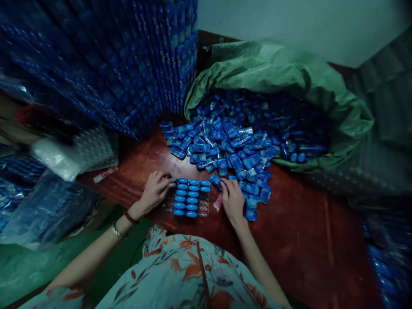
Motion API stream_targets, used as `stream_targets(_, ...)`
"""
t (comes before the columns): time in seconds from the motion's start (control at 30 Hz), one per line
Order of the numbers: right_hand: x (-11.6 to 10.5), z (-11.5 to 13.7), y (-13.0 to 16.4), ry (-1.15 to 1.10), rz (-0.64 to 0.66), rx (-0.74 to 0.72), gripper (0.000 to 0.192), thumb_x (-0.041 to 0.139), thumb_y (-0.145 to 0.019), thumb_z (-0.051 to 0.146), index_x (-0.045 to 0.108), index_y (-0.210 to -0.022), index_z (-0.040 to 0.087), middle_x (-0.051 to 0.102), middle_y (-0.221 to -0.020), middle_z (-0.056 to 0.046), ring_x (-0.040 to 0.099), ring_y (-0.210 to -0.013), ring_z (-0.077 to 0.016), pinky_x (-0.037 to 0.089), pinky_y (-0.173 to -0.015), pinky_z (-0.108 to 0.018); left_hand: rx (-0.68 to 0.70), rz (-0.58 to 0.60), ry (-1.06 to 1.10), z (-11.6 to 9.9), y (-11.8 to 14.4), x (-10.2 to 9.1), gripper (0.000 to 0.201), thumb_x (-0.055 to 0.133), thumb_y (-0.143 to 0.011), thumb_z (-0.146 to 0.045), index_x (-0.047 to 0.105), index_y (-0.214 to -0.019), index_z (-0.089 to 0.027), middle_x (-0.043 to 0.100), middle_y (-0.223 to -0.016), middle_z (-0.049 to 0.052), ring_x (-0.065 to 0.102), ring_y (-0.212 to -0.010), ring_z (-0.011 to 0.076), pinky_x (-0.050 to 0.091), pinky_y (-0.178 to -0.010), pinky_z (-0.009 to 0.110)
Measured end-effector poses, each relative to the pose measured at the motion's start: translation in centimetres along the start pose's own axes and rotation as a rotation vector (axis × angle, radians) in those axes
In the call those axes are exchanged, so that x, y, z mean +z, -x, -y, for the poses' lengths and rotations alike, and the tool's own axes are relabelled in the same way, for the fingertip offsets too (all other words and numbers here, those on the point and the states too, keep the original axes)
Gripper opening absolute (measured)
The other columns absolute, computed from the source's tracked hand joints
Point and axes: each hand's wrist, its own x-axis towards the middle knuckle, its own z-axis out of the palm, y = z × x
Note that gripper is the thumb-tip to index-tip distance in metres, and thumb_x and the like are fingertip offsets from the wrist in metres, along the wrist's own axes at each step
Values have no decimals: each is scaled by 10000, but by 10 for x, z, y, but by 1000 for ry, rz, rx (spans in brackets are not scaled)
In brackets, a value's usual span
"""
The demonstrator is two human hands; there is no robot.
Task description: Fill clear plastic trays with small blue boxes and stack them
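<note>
A clear plastic tray lies on the table in front of me, partly filled with upright rows of small blue packs. The filled rows stand in the middle, with two packs at the far end of the right column. My left hand is at the tray's far left corner, its fingertips closed on a blue pack, partly hidden by the fingers. Right of the tray, my right hand pinches another blue pack at the near edge of a loose heap of similar packs.
Behind the heap, a large green woven sack lies open, full of blue packs. Tall stacks of filled trays rise at the back left. Clear empty trays lie at the left table edge. Pink-and-white wrappers lie on the reddish wooden table.
</note>
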Motion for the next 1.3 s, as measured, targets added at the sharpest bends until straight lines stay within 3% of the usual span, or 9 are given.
stream_targets(0.1, -7, -2, -22, 190, 221, -33, 258, 474, -906, 274, 595, -1116, 187, 618, -1001, -85, 567, -927, -210, 453, -726, -290, -72, 139, 127, -5, -53, 6, 305, 379, -950, -276, 613, -803, -148, 585, -732, 47, 522, -692, 148, 413, -654, 262)
stream_targets(0.27, -14, 15, -35, 322, 458, -68, 441, 539, -868, 259, 428, -1293, 217, 659, -996, -84, 621, -786, -204, 414, -611, -270, 98, 636, -63, -31, -128, 41, 191, 567, -838, -216, 581, -1005, -125, 625, -932, 112, 612, -774, 199, 443, -643, 266)
stream_targets(0.4, -24, 12, -21, 291, 552, 3, 365, 529, -870, 290, 465, -1225, 232, 681, -873, -50, 639, -744, -203, 379, -579, -251, 115, 664, -116, -42, -149, 68, 242, 432, -833, -38, 557, -1040, -43, 580, -1071, 217, 630, -856, 226, 468, -708, 302)
stream_targets(0.53, -30, -9, 5, 50, 455, 135, 352, 500, -867, 369, 487, -1160, 176, 631, -720, -16, 601, -631, -184, 370, -543, -244, 141, 692, -69, -28, -153, 56, 191, 438, -852, -71, 572, -988, -86, 632, -982, 146, 631, -860, 198, 465, -743, 270)
stream_targets(0.6, -32, -17, 18, -157, 382, 209, 320, 500, -853, 400, 511, -1080, 175, 545, -598, 40, 538, -531, -159, 365, -506, -237, 111, 628, 2, -18, -141, 34, 185, 457, -875, -149, 549, -1032, -118, 643, -972, 107, 625, -875, 192, 465, -741, 260)
stream_targets(0.7, -35, -16, 34, -407, 275, 282, 278, 541, -819, 429, 523, -973, 198, 513, -600, 58, 492, -498, -130, 386, -487, -230, -81, 357, 167, -4, -99, -10, 252, 448, -907, -265, 489, -1129, -152, 645, -952, 56, 619, -814, 169, 472, -707, 259)
stream_targets(0.87, -29, 12, 44, -609, 134, 147, 169, 577, -829, 326, 554, -949, 209, 633, -938, -46, 605, -877, -174, 491, -811, -331, -433, -92, 113, 4, 2, -62, 265, 564, -852, -391, 567, -1006, -176, 617, -900, 28, 582, -792, 157, 480, -710, 269)
stream_targets(1.07, -1, 17, 38, -373, 47, -145, 250, 420, -904, 193, 592, -1085, 207, 654, -987, -71, 607, -927, -180, 438, -946, -407, -519, -178, 108, -22, 68, -50, 250, 528, -881, -311, 579, -1103, -207, 581, -982, 57, 578, -879, 180, 498, -765, 318)
stream_targets(1.3, -23, 30, 21, 279, 270, -418, 274, 401, -907, 125, 601, -1094, 128, 639, -794, -82, 567, -770, -204, 418, -789, -340, -322, -136, 119, -36, 63, -17, 182, 489, -896, -186, 528, -1073, -198, 599, -951, 56, 580, -868, 171, 504, -775, 312)
